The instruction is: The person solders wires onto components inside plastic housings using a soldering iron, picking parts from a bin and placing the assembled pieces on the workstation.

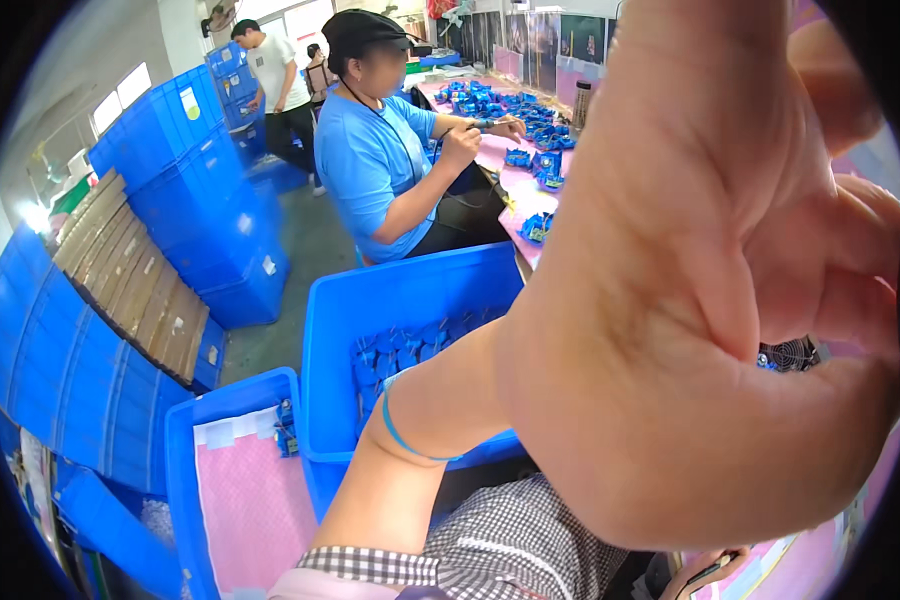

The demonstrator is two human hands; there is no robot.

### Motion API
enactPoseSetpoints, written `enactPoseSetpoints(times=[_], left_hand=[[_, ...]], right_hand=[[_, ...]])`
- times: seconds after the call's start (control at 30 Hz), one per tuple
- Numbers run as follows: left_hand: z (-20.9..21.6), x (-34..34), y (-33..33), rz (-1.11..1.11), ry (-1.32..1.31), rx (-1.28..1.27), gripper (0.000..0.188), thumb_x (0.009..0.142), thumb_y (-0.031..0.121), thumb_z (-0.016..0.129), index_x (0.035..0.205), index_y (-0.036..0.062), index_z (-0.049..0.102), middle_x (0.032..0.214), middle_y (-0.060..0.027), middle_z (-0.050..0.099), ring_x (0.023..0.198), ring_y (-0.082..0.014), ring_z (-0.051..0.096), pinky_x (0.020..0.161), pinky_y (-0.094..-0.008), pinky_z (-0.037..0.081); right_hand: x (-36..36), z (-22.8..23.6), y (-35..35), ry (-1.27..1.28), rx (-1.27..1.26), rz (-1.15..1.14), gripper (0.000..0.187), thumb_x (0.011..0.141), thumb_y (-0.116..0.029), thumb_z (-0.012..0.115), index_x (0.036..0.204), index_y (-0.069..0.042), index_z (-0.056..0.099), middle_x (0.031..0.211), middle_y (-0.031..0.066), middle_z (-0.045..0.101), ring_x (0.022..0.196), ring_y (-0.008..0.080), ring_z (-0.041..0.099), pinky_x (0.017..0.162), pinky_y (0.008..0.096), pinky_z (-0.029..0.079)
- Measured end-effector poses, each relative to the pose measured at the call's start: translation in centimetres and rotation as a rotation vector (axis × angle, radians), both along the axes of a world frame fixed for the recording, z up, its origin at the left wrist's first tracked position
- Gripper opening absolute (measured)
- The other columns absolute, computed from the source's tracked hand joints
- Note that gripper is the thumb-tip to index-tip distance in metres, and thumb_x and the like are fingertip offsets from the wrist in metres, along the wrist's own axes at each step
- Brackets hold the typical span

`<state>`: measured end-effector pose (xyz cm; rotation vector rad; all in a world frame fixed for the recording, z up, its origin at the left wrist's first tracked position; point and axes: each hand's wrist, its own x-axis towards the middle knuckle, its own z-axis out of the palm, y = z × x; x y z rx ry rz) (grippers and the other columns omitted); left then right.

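My left hand (660, 300) is raised very close to the camera and covers much of the right side. Its forearm comes from the lower edge, with a checked sleeve and a thin teal band round it. The fingers bend toward the right rim, and their tips are cut off or hidden, so what they touch cannot be told. Low at the bottom right, my right hand (692, 576) grips a thin black pen-like tool (716, 566). Pink work surface shows around it, and a small black round grille (788, 355) peeks out behind my left hand.
A large blue bin (320, 330) of blue parts stands left of my arm, beside a blue tray (182, 470) with pink lining. A co-worker (370, 180) holds a corded pen-like tool at a bench strewn with blue parts (485, 100). Stacked blue crates (190, 190) rise farther left.
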<state>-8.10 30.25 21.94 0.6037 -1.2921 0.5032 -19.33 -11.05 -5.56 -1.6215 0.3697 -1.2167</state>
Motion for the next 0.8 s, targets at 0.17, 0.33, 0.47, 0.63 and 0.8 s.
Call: enactPoseSetpoints(times=[0.17,0.33,0.47,0.63,0.8], left_hand=[[-3.6,-0.5,1.5,-0.233,0.166,-0.092,0.037,0.077,0.016,0.070,0.109,-0.0009,0.061,0.105,-0.0137,0.063,0.075,-0.0140,0.060,0.065,-0.0273,0.048],[-8.6,-3.9,1.2,-0.483,0.462,-0.252,0.031,0.079,0.015,0.067,0.106,-0.0003,0.062,0.102,-0.0131,0.063,0.075,-0.0145,0.060,0.065,-0.0278,0.049],[-10.5,-2.3,4.0,-0.686,0.486,-0.328,0.026,0.081,0.014,0.064,0.103,0.0001,0.063,0.100,-0.0126,0.063,0.076,-0.0149,0.061,0.065,-0.0283,0.049],[-13.8,-0.9,5.5,-0.998,0.539,-0.432,0.022,0.083,0.013,0.061,0.100,0.0007,0.064,0.098,-0.0120,0.064,0.076,-0.0154,0.061,0.066,-0.0288,0.049],[-16.9,0.7,8.5,-1.193,0.541,-0.511,0.018,0.085,0.013,0.057,0.097,0.0013,0.065,0.095,-0.0114,0.065,0.076,-0.0159,0.061,0.066,-0.0294,0.049]], right_hand=[[0.9,-3.8,-4.3,0.281,0.148,-0.141,0.020,0.090,-0.020,0.061,0.084,-0.005,0.051,0.074,0.0062,0.053,0.071,0.0143,0.052,0.070,0.0294,0.051],[2.7,2.0,1.0,-0.025,0.032,-0.040,0.024,0.089,-0.001,0.059,0.078,-0.006,0.039,0.077,0.0137,0.063,0.061,0.0122,0.052,0.061,0.0242,0.048],[2.0,1.7,0.5,0.041,0.022,-0.067,0.025,0.088,0.001,0.059,0.078,-0.006,0.038,0.080,0.0152,0.065,0.061,0.0118,0.054,0.061,0.0241,0.048],[1.7,1.8,0.9,0.067,0.043,-0.047,0.024,0.086,-0.002,0.064,0.081,-0.009,0.041,0.072,0.0062,0.059,0.063,0.0107,0.056,0.055,0.0225,0.045],[2.0,1.7,0.7,0.075,-0.004,-0.050,0.023,0.087,-0.001,0.062,0.081,-0.009,0.041,0.071,0.0067,0.058,0.061,0.0112,0.055,0.056,0.0234,0.045]])
